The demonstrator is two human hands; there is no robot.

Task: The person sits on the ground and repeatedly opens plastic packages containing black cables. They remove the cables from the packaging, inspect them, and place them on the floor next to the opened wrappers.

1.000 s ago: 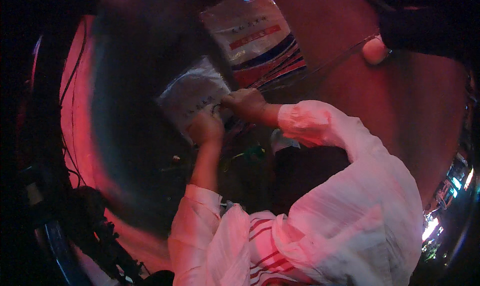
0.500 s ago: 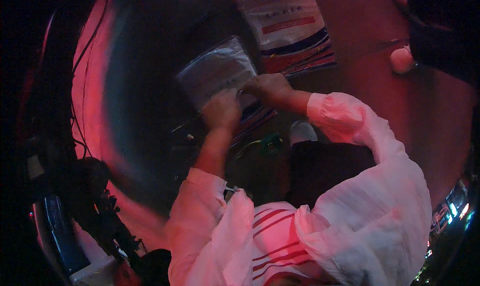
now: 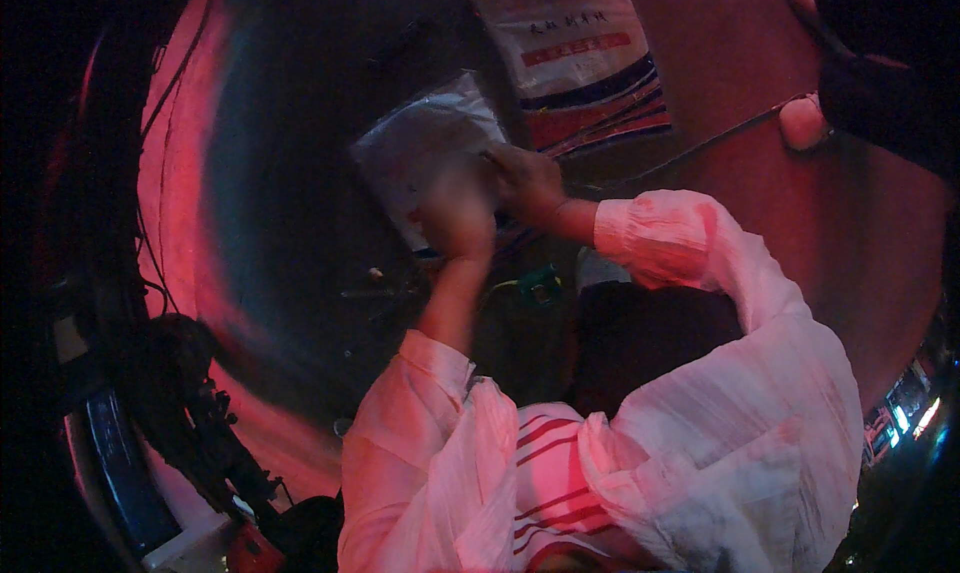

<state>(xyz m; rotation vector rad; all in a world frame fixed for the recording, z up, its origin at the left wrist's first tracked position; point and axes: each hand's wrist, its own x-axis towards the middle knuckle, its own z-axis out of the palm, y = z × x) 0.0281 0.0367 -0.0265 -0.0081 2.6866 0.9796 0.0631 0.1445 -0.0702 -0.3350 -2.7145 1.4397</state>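
Observation:
My left hand (image 3: 455,213) is smeared by motion over a flat plastic-wrapped packet (image 3: 395,143), pale with a darker coloured band at its near edge. Its fingers cannot be made out. Close on its right, my right hand (image 3: 528,183) has its fingers curled and closed near the packet's right edge. What those fingers hold is hidden or too small to name. A thin dark cord or wire (image 3: 690,158) runs rightward from beside my right wrist. Beyond my hands lies a second, similar packet (image 3: 575,58), white with red and blue bands.
A small green object (image 3: 541,286) lies near my pale shoe tip (image 3: 603,266). A small pale bit (image 3: 375,273) is on the dark ground at left. Dark clothing (image 3: 890,98) with pale rounded ends, seemingly another person's, is at far right. Cables (image 3: 175,83) line the left edge.
My left hand has shifted slightly right and blurred. My right hand has turned a little and drawn slightly left. The thin line left of my hands is gone; one now shows clearly at right.

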